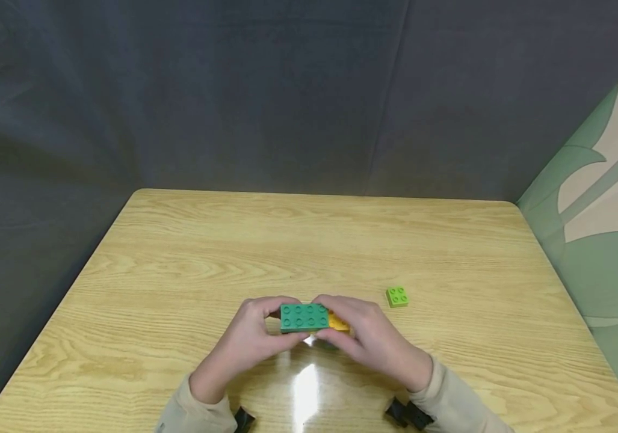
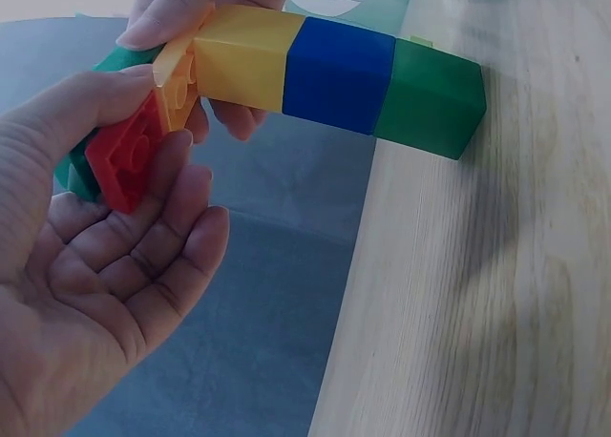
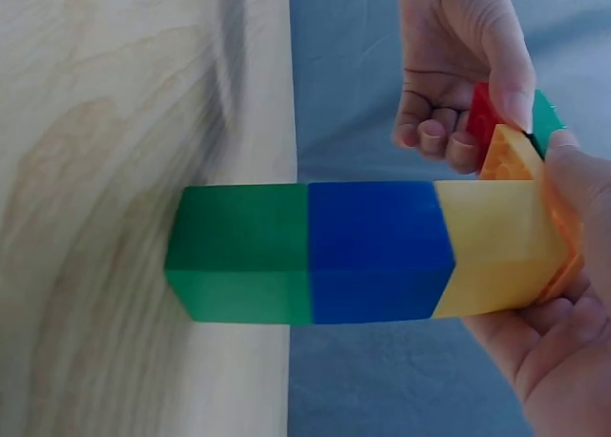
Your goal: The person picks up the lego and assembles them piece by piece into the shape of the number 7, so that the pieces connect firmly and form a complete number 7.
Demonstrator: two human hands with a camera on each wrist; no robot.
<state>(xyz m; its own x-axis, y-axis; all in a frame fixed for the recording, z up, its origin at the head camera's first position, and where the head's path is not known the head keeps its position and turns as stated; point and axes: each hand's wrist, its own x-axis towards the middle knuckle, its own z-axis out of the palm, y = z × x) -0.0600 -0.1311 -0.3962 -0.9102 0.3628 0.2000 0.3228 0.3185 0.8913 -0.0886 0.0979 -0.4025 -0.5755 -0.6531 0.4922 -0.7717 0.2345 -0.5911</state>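
A stack of toy building bricks has a column of green (image 3: 239,251), blue (image 2: 339,74) and yellow (image 2: 246,55) bricks. On its upper end sit an orange brick (image 1: 338,322), a red brick (image 2: 129,156) jutting to the left, and a long green studded brick (image 1: 304,317) over both. My left hand (image 1: 254,331) grips the jutting left end, thumb and index finger at the sides of the red and green bricks. From the other side my right hand (image 1: 367,334) pinches the top around the orange brick. In the head view the column is hidden under the top bricks.
A small lime-green brick (image 1: 397,296) lies on the wooden table (image 1: 206,240), beyond my right hand. Black straps (image 1: 407,414) show at the wrists. A dark curtain (image 1: 265,96) hangs behind the table, and a leaf-patterned surface (image 1: 606,240) runs along the right.
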